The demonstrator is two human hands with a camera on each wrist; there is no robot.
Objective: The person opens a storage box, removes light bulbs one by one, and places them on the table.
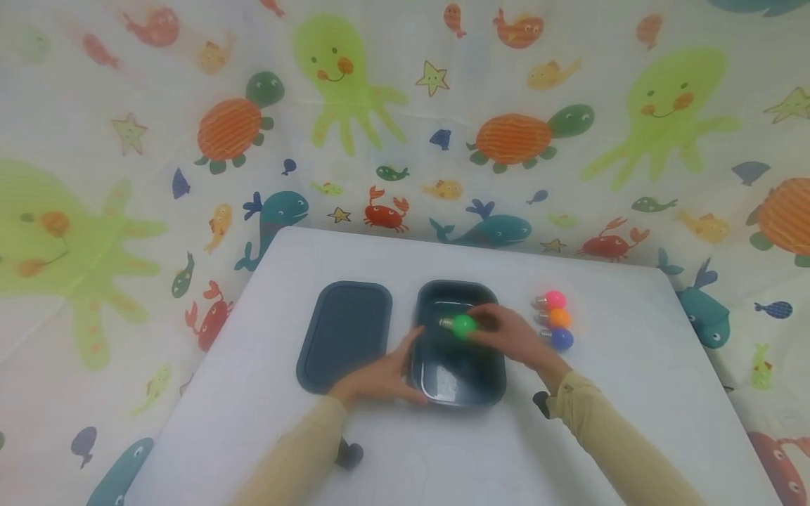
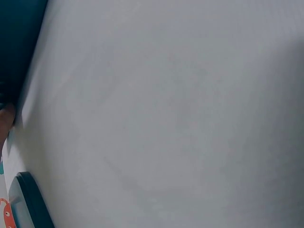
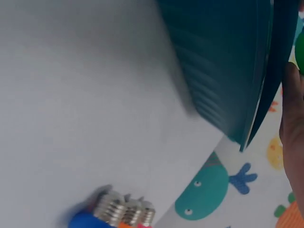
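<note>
A green light bulb (image 1: 464, 326) with a metal screw base is pinched in my right hand (image 1: 511, 336), over the dark teal rectangular container (image 1: 465, 383). The bulb's base points left. At the container's left side, my left hand (image 1: 384, 372) rests against the wall with fingers and thumb spread. In the right wrist view, the container (image 3: 223, 61) shows its ribbed outer side, and part of the green bulb (image 3: 299, 52) appears at the right edge. A fingertip (image 2: 5, 118) touches the container (image 2: 19, 42) in the left wrist view.
Right of the container lie a pink bulb (image 1: 555, 300), an orange bulb (image 1: 560, 318) and a blue bulb (image 1: 562, 339) in a column. A dark teal lid (image 1: 346, 337) lies flat to the left. The white table (image 1: 411, 457) meets a sea-animal patterned curtain (image 1: 405, 105) behind.
</note>
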